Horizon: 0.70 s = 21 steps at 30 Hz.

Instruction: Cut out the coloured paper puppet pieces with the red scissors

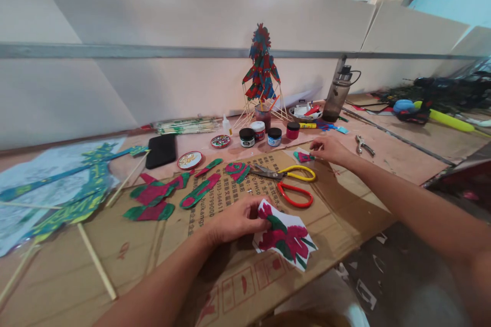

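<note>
My left hand [245, 219] pinches a white paper piece [286, 237] painted with magenta and green shapes, over the front of the cardboard sheet [333, 225]. Farther back, my right hand [330, 150] is closed at the edge of a small painted paper piece [303, 157], its fingertips on the right end. Between the hands lie scissors [295, 178] with one yellow and one red handle, blades apart and pointing left. Cut-out magenta and green pieces [201, 190] rest on the cardboard to the left, one of them touching the scissor tips.
Several paint jars [274, 137] stand behind the cardboard, near a glue bottle [226, 125] and a dish of sequins [190, 160]. A red-blue paper tower [262, 69] on sticks rises behind them. A water bottle [337, 94], pliers [364, 146] and a black phone [161, 151] lie around.
</note>
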{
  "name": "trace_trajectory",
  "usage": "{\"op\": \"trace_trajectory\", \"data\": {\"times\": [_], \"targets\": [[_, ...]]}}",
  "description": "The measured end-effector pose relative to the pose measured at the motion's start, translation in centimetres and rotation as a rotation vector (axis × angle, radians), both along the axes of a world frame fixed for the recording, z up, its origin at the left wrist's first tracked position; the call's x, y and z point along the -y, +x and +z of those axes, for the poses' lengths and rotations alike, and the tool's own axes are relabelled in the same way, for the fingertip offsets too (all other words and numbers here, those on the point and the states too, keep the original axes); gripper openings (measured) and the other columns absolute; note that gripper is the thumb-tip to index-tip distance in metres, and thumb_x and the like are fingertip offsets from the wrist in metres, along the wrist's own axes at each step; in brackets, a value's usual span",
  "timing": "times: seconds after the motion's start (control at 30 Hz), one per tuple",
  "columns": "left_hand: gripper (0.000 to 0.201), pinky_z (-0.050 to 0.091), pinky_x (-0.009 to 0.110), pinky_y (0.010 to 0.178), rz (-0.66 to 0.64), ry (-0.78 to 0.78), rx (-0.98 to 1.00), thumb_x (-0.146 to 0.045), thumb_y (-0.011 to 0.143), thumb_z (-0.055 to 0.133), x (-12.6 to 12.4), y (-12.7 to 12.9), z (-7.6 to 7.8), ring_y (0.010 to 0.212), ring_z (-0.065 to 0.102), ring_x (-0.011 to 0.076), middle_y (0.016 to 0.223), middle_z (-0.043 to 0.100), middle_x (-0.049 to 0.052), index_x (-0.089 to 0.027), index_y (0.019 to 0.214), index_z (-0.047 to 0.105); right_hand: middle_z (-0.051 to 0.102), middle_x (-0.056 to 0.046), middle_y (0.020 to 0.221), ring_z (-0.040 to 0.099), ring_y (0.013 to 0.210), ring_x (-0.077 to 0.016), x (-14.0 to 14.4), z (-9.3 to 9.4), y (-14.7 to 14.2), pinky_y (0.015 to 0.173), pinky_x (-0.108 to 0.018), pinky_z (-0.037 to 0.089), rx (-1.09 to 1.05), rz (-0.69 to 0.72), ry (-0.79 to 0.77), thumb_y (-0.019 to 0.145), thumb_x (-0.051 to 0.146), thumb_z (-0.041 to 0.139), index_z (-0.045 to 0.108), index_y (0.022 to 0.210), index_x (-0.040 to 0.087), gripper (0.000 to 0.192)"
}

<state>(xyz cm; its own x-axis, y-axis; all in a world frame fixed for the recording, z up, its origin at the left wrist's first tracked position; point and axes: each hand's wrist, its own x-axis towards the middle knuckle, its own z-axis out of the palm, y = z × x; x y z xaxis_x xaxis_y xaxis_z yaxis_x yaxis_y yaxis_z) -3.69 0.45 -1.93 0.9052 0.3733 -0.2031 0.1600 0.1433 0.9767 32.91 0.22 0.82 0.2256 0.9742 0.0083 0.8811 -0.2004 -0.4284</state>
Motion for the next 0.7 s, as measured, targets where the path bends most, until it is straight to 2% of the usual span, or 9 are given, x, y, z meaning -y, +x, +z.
{"op": "trace_trajectory", "data": {"times": [0.07, 0.13, 0.3, 0.4, 0.53, 0.6, 0.7], "targets": [[0.034, 0.047, 0.029, 0.077, 0.002, 0.006, 0.003, -0.038, 0.07, 0.089, 0.0, 0.0, 0.0, 0.08, 0.063, 0.0168, 0.084, 0.07, 0.001, -0.018, 0.082, 0.065, 0.082, -0.004, 0.097, 0.071, 0.089, -0.02, -0.3, -0.5, -0.4, 0.076, -0.025, 0.049, 0.041, 0.077, 0.012, 0.083, 0.022, 0.082, 0.082, 0.091, 0.021, 0.008], [0.034, 0.047, 0.029, 0.077, 0.006, 0.008, -0.001, -0.038, 0.07, 0.089, 0.0, -0.1, 0.0, 0.081, 0.063, 0.0172, 0.085, 0.07, 0.001, -0.018, 0.083, 0.065, 0.082, -0.004, 0.092, 0.071, 0.087, -0.0205, -0.7, -1.3, -0.7, 0.074, -0.026, 0.048, 0.08, 0.114, 0.01, 0.082, 0.021, 0.081, 0.082, 0.088, 0.021, 0.006], [0.034, 0.047, 0.03, 0.079, 0.002, -0.006, -0.014, -0.037, 0.069, 0.089, 0.1, 0.0, 0.1, 0.081, 0.064, 0.0179, 0.085, 0.071, 0.002, -0.018, 0.082, 0.064, 0.08, -0.004, 0.08, 0.068, 0.075, -0.0205, -1.6, -2.8, -0.7, 0.062, -0.027, 0.042, 0.156, 0.104, 0.007, 0.087, 0.03, 0.077, 0.081, 0.083, 0.021, 0.011], [0.035, 0.047, 0.03, 0.08, 0.0, -0.015, -0.007, -0.037, 0.068, 0.09, 0.1, 0.0, 0.1, 0.082, 0.064, 0.018, 0.085, 0.071, 0.002, -0.018, 0.081, 0.063, 0.081, -0.007, 0.085, 0.07, 0.078, -0.0224, -1.8, -2.8, -0.4, 0.065, -0.028, 0.045, 0.183, 0.112, 0.014, 0.09, 0.035, 0.076, 0.081, 0.083, 0.02, 0.017], [0.035, 0.047, 0.03, 0.079, 0.004, -0.026, -0.005, -0.035, 0.068, 0.089, 0.1, 0.1, 0.1, 0.081, 0.064, 0.0177, 0.084, 0.071, 0.002, -0.018, 0.081, 0.062, 0.083, -0.008, 0.109, 0.073, 0.096, -0.025, -1.9, -2.5, -0.3, 0.079, -0.029, 0.051, 0.192, 0.161, 0.033, 0.085, 0.029, 0.082, 0.083, 0.102, 0.021, 0.018], [0.034, 0.047, 0.03, 0.078, 0.007, -0.023, -0.003, -0.034, 0.068, 0.089, 0.1, 0.1, 0.1, 0.08, 0.064, 0.017, 0.083, 0.07, 0.001, -0.019, 0.081, 0.062, 0.084, -0.006, 0.106, 0.074, 0.094, -0.0234, -1.9, -2.5, -0.4, 0.08, -0.028, 0.051, 0.188, 0.173, 0.02, 0.084, 0.026, 0.082, 0.083, 0.104, 0.023, 0.02], [0.032, 0.047, 0.029, 0.078, -0.003, -0.02, 0.002, -0.034, 0.069, 0.087, 0.1, 0.1, 0.0, 0.08, 0.063, 0.0166, 0.084, 0.071, 0.001, -0.018, 0.082, 0.063, 0.083, -0.004, 0.093, 0.072, 0.083, -0.0217, -2.2, -2.8, -0.5, 0.071, -0.027, 0.049, 0.196, 0.125, 0.002, 0.085, 0.028, 0.081, 0.084, 0.101, 0.023, 0.017]]}}
